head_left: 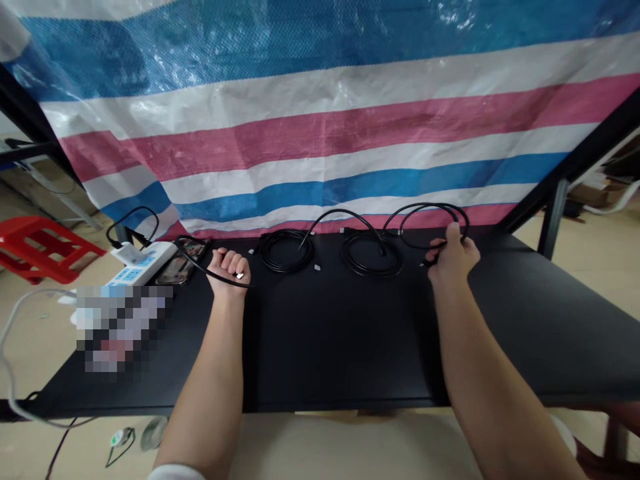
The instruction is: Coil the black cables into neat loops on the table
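My left hand point(230, 268) is closed in a fist at the left of the black table, with a black cable point(194, 262) running by it and a small metal connector tip point(240, 275) showing at its fingers. At the right, my right hand point(454, 255) is closed around a looped black cable point(431, 205), whose loop rises behind the fingers. Between my hands lie two coiled black cables, a left coil point(287, 269) and a right coil point(371, 272). A length of cable point(345, 211) arches between the coils. Which strand belongs to which cable is hard to tell.
A white power strip point(155, 259) with a plugged-in charger point(129, 253) stands at the table's left, beside a phone point(183, 263). Part of that side is pixelated. A striped plastic sheet point(325, 133) hangs behind the black table point(340, 347). A red stool point(47, 247) stands at far left.
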Demonstrator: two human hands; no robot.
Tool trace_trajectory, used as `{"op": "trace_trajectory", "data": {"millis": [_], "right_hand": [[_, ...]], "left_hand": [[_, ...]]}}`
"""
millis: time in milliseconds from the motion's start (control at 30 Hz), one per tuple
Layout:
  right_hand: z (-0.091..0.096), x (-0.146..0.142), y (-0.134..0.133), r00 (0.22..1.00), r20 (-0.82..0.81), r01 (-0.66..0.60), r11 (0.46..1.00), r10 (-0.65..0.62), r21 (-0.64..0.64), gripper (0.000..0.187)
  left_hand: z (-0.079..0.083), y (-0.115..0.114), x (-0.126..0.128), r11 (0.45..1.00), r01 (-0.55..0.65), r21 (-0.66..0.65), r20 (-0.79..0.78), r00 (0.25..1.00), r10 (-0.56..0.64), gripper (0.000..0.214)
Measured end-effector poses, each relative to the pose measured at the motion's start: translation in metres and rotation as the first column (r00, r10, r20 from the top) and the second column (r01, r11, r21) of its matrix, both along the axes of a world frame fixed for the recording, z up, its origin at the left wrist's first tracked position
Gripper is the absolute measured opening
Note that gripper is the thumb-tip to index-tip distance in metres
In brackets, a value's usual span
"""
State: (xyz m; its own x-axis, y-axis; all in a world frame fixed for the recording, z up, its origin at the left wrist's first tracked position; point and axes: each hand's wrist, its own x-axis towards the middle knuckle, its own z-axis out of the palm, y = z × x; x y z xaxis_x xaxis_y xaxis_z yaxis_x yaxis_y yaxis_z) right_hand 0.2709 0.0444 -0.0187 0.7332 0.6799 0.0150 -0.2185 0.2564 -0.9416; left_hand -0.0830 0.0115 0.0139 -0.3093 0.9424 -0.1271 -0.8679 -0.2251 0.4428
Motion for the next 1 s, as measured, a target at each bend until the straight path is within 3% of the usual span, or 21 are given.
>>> {"op": "trace_trajectory", "data": {"millis": [100,200,300,400,600,867,933,1000], "right_hand": [[0.003,-0.007,-0.002,0.996,-0.064,-0.063,0.997,0.065,0.040,0.027],[0.005,-0.014,-0.004,0.963,-0.077,-0.249,0.961,0.259,0.118,0.029],[0.005,-0.023,-0.008,0.911,-0.036,-0.400,0.900,0.411,0.173,0.031],[0.004,-0.037,-0.011,0.886,0.077,-0.463,0.869,0.457,0.174,0.028],[-0.002,-0.059,-0.011,0.783,0.465,-0.429,0.900,0.413,-0.076,0.030],[-0.008,-0.061,-0.011,0.608,0.645,-0.358,0.885,0.463,-0.298,0.028],[-0.009,-0.061,-0.011,0.612,0.649,-0.351,0.890,0.453,-0.290,0.037],[-0.010,-0.062,-0.010,0.672,0.616,-0.344,0.910,0.411,-0.233,0.045]], "left_hand": [[-0.001,0.000,0.006,0.999,0.050,-0.022,-0.058,0.997,-0.051,0.043],[-0.002,0.001,0.017,0.993,0.093,-0.073,-0.092,0.991,-0.099,0.043],[-0.005,0.002,0.030,0.984,0.150,-0.096,-0.124,0.979,-0.161,0.040],[-0.008,0.000,0.044,0.973,0.195,-0.120,-0.145,0.967,-0.212,0.039],[-0.009,-0.002,0.057,0.965,0.201,-0.169,-0.188,0.955,-0.231,0.038],[-0.010,0.000,0.058,0.971,0.144,-0.192,-0.251,0.949,-0.191,0.040],[-0.012,0.002,0.059,0.972,0.117,-0.202,-0.282,0.944,-0.172,0.040],[-0.015,0.005,0.059,0.976,0.081,-0.204,-0.319,0.937,-0.145,0.040]]}}
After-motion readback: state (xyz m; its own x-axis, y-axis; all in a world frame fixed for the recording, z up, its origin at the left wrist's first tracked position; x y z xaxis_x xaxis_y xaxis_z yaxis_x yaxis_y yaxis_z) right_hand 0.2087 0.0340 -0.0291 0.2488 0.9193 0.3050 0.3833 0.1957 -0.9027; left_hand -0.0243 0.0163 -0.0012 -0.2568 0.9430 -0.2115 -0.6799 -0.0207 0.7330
